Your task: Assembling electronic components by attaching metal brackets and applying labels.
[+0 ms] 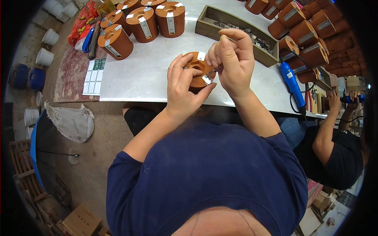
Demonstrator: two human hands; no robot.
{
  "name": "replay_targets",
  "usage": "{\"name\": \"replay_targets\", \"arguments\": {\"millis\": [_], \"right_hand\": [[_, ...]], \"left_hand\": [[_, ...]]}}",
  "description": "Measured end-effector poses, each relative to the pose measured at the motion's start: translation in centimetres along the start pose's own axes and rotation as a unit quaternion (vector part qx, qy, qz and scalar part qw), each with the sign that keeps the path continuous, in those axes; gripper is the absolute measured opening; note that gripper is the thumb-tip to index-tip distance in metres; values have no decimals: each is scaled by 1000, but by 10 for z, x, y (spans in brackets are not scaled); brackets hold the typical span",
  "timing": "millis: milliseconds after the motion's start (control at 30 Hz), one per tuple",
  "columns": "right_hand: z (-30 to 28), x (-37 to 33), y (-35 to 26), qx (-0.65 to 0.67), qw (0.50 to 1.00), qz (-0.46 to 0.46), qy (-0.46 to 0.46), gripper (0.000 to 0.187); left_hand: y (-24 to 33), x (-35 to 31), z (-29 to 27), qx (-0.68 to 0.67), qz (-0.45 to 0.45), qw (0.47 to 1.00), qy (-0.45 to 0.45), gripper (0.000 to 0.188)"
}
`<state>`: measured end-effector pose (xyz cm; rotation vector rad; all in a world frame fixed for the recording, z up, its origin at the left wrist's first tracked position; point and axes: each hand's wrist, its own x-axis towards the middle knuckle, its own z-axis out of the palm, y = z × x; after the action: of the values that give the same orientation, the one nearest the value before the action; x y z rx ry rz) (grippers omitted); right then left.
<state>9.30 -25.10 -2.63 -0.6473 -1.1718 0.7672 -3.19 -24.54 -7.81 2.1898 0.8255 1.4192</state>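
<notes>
A reddish-brown cylinder [193, 59] with a hole in its top stands at the table's front edge. My left hand [181, 88] is closed around its left and near side, the thumb at the near rim. Two small whitish metal tabs [207, 80] show on its top rim, one far and one near. Over the cylinder's right side, my right hand [236, 65] has its lower fingers curled in, while thumb and index finger point up and away. A small dark piece shows below those curled fingers beside the near tab; its kind is unclear.
Behind my right hand lies a wooden box [271, 58] of small metal parts. A blue electric screwdriver [290, 80] with a cable lies to its right. Several finished-looking cylinders [170, 19] stand far left; more are stacked right. A co-worker [330, 151] holds a blue tool at right.
</notes>
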Motion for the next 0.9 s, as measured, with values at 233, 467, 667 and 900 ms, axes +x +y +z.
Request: {"name": "replay_targets", "arguments": {"millis": [233,467,667,900], "right_hand": [[0,-1,1,7,1000,11,-23,17],[-4,0,-8,-83,988,0,-127,11],[11,9,-28,-210,963,121,-117,11],[21,13,-6,-63,990,125,-31,21]], "left_hand": [[-2,0,0,-2,3,1000,-2,38],[-3,0,-2,-8,6,1000,-15,36],[-3,2,-2,-17,-3,1000,-14,36],[-3,5,-4,-25,3,999,-25,36]]}}
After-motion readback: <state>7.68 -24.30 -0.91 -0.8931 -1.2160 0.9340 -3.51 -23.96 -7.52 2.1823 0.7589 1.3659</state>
